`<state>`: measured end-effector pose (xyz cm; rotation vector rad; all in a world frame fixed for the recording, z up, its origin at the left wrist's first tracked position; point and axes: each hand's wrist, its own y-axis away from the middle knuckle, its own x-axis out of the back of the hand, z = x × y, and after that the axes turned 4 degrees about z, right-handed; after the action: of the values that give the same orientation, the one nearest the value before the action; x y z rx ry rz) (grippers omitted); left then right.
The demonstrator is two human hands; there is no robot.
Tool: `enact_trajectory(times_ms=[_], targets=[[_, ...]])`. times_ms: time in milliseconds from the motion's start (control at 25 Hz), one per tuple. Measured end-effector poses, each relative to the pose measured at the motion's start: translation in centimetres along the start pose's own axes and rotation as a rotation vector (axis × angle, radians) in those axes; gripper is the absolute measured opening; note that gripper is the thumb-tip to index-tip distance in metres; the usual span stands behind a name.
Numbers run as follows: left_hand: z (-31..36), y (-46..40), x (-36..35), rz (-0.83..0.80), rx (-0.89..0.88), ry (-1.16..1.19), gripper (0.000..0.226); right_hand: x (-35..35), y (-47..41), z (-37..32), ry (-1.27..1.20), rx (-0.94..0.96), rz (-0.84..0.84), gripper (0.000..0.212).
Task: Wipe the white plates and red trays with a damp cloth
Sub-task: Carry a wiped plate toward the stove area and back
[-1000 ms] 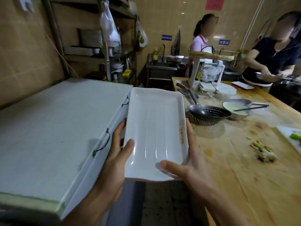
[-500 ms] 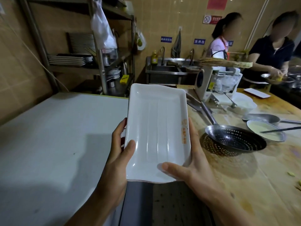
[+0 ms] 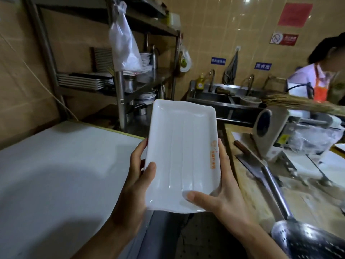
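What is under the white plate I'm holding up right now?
Under the white plate lie the fingers of the left hand and right hand, thumbs on top. Below its near edge shows dark floor. The plate hides its own underside and most of the fingers.

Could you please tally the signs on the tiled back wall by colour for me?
Blue signs: 2
Red signs: 2, a big poster and a small no-smoking sign
Total: 4
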<state>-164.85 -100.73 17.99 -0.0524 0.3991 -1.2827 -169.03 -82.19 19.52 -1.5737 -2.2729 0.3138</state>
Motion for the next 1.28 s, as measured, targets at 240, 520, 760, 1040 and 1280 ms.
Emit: enact_trajectory(times_ms=[240, 520, 760, 1040, 1280], targets=[[-3.8, -11.0, -1.6, 0.038, -0.029, -0.007, 0.05, 2.8, -10.8, 5.5, -0.01, -0.015, -0.037, 0.119], [-8.8, -25.8, -1.3, 0.029, -0.049, 0.009, 0.051, 3.9, -24.3, 12.2, -0.048, -0.028, -0.034, 0.116], [-9.9, -37.3, -1.9, 0.05, -0.09, 0.031, 0.046, 5.0, -35.9, 15.9, -0.077, 0.003, -0.028, 0.116], [-13.5, -49.4, -3.2, 0.177, -0.135, 0.019, 0.05, 6.9, -49.7, 22.7, -0.193, 0.051, -0.156, 0.11], [-16.5, -62.3, -5.4, 0.31, -0.197, -0.037, 0.051, 9.8, -64.8, 27.1, -0.221, 0.118, -0.302, 0.109]])
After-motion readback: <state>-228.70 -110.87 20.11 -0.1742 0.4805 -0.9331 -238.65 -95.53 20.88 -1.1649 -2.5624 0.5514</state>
